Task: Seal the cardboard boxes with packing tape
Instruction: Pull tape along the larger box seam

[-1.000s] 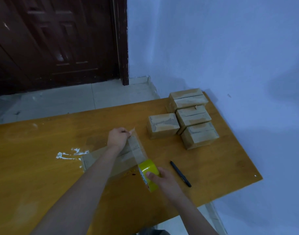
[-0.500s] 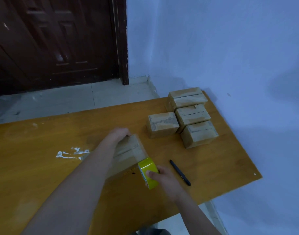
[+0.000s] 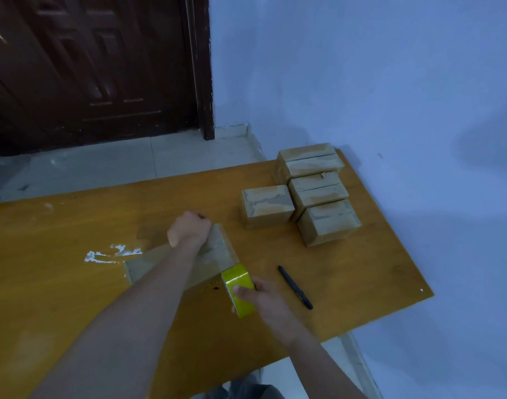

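Five cardboard boxes sit on the wooden table (image 3: 74, 283): four closed ones (image 3: 301, 194) grouped toward two o'clock, and the box being taped (image 3: 217, 249) at centre under the left forearm. The left hand (image 3: 189, 228) lies curled over that box's far edge, seemingly pressing tape down, though its fingers are hidden. The right hand (image 3: 261, 295) grips the yellow tape roll (image 3: 237, 286) at the box's five o'clock corner, a black pen (image 3: 295, 287) just beside it at three o'clock

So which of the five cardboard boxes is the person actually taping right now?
The box under the left hand, nearest the person, with the yellow tape roll held at its end by the right hand. The other four boxes sit grouped and untouched by the wall.
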Tool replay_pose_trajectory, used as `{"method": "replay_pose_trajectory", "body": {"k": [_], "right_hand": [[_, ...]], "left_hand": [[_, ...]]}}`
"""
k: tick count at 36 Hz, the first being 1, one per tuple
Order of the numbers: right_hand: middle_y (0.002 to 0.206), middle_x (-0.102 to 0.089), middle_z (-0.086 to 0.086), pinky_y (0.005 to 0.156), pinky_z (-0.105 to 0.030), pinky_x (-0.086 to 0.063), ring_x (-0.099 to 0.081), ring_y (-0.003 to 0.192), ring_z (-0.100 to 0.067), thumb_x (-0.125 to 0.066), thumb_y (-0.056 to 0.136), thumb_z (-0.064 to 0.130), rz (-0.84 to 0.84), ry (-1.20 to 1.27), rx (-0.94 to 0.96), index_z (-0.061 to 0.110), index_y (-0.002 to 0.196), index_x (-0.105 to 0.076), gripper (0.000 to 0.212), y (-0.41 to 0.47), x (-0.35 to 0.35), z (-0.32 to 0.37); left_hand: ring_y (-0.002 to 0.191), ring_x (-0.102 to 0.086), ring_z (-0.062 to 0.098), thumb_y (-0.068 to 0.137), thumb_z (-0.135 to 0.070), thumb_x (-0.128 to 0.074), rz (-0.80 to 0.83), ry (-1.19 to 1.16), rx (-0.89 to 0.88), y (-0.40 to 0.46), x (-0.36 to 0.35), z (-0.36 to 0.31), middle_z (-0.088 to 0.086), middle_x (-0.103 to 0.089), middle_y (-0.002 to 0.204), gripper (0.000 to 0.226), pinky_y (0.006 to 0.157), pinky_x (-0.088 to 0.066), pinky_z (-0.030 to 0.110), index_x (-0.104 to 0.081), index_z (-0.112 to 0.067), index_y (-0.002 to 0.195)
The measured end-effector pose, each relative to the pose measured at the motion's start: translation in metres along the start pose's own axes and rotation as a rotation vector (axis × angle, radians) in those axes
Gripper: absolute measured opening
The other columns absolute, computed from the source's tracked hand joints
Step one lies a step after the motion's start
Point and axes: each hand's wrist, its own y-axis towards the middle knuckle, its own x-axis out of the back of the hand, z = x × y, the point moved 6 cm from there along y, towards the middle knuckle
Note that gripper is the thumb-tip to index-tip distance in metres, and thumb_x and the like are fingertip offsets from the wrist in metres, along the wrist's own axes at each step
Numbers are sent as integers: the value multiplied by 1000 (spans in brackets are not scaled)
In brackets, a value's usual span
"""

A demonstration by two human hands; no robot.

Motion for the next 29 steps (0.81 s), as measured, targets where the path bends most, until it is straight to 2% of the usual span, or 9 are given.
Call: {"method": "replay_pose_trajectory", "body": {"k": [3, 6, 9, 12, 15, 17, 21, 26, 29], "right_hand": [[82, -64, -6, 67, -23, -52, -64, 70, -13, -60, 91, 23, 23, -8, 25, 8, 105, -60, 20, -2, -4, -2], [79, -65, -4, 68, -20, -52, -65, 70, -11, -58, 93, 25, 31, -33, 59, 13, 99, -60, 14, -4, -8, -7], [78, -65, -2, 67, -21, -52, -64, 70, -11, -57, 93, 24, 38, -47, 91, 15, 95, -59, 9, -4, -8, -10], [76, -65, 2, 64, -20, -50, -63, 68, -9, -62, 90, 27, 34, -50, 101, 15, 92, -60, 12, -3, -6, -12], [78, -66, 5, 66, -21, -49, -63, 71, -9, -64, 89, 28, 26, -68, 86, 20, 92, -62, 9, -2, -1, -19], [81, -67, 4, 69, -23, -49, -64, 74, -11, -63, 89, 27, 23, -71, 76, 22, 93, -64, 6, -2, 3, -23], [79, -65, 2, 67, -22, -48, -61, 72, -11, -63, 90, 24, 12, -64, 106, 20, 91, -65, 4, 1, 8, -28], [68, -54, -2, 57, -22, -40, -51, 62, -12, -64, 89, 21, -23, -105, 206, 12, 81, -61, 13, 5, 8, -31], [62, -52, 5, 55, -21, -38, -48, 56, -6, -66, 86, 31, -51, -118, 215, 14, 75, -59, 22, 6, 10, -38]], "left_hand": [[94, -61, 30, 96, -30, -48, -207, -194, -139, -6, 6, -1, 11, -66, 104, 24, 72, -45, 30, -64, -19, 109], [104, -55, 27, 96, -18, -52, -307, -367, -299, -15, 17, -3, 12, -61, 109, 19, 83, -38, 27, -64, -8, 107], [101, -51, 23, 94, -12, -55, -323, -285, -425, -34, 21, -6, 9, -61, 96, 14, 80, -37, 27, -65, -4, 99], [91, -54, 30, 87, -9, -61, -318, -174, -526, -60, 9, -4, 11, -62, 86, 9, 76, -41, 33, -67, -4, 90], [88, -57, 33, 81, -34, -48, -236, -29, -567, -81, -17, 12, 9, -64, 89, 35, 79, -47, 40, -69, -9, 91], [101, -55, 33, 82, -47, -40, -204, 82, -573, -91, -29, 21, 8, -63, 106, 52, 87, -45, 42, -68, -12, 108], [127, -40, 26, 86, -52, -37, -108, 101, -498, -96, -36, 25, 4, -50, 136, 61, 107, -33, 39, -54, -17, 133], [132, -35, 23, 82, -66, -19, -113, 161, -526, -100, -36, 25, 3, -44, 142, 82, 109, -27, 34, -47, -16, 140], [131, -38, 26, 79, -67, -23, -134, 199, -554, -101, -38, 27, 6, -46, 140, 84, 109, -28, 35, -47, -13, 140]]}}
